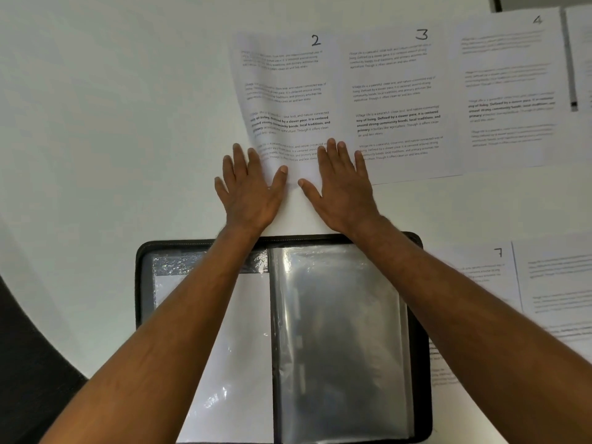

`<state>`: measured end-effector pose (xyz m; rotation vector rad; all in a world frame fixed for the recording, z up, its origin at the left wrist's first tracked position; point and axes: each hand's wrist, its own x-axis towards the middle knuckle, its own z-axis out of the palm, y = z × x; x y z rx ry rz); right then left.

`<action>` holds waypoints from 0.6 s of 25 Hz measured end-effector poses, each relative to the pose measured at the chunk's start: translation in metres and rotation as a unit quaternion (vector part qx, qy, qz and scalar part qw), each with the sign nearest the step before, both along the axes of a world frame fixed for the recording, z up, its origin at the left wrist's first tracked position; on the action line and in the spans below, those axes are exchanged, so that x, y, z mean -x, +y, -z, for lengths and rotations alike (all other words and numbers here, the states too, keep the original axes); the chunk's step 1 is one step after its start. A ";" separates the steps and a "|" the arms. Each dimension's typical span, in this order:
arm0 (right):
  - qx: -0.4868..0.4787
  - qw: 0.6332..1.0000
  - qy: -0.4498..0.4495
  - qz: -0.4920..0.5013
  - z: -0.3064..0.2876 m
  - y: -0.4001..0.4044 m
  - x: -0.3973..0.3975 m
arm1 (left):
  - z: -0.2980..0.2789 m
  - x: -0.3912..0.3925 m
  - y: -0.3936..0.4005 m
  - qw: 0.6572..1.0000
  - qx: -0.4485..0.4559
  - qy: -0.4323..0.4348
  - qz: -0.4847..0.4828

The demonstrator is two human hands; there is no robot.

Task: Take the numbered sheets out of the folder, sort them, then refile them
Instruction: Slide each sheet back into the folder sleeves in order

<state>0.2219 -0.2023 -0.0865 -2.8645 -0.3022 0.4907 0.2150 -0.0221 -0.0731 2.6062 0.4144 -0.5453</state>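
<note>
- The left hand (250,187) and right hand (341,184) lay flat, fingers straight, pressing the near edge of the sheet marked "2" (288,91) on the white table (96,123)
- Sheets "3" (397,100) and "4" (509,91) lay to its right; their text began "Village life is a peaceful"
- A sheet marked "7" (480,270) lay right of the open black folder (336,331); clear sleeves showed inside
</note>
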 end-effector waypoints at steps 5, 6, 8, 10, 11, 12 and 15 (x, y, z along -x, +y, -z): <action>-0.004 1.000 0.004 -0.013 -0.005 -0.005 -0.004 | 0.002 0.006 0.003 0.995 0.056 0.017 0.080; -0.003 1.000 0.004 -0.015 -0.005 -0.006 -0.005 | 0.006 0.008 0.006 0.995 0.057 0.004 0.084; 0.001 1.000 0.006 -0.021 -0.006 -0.007 -0.006 | 0.012 0.009 0.010 0.994 0.060 -0.069 0.059; 0.001 1.000 0.005 -0.029 -0.007 -0.008 -0.006 | 0.007 0.009 0.009 0.985 0.110 -0.129 -0.024; -0.001 0.999 0.005 -0.032 -0.007 -0.009 -0.006 | 0.002 0.008 0.007 0.972 0.168 -0.139 -0.085; -0.002 0.999 0.005 -0.034 -0.007 -0.009 -0.005 | -0.004 0.006 0.006 0.949 0.237 -0.147 -0.146; 0.002 0.999 0.005 -0.035 -0.006 -0.010 -0.005 | -0.017 -0.002 0.008 0.862 0.385 -0.154 -0.292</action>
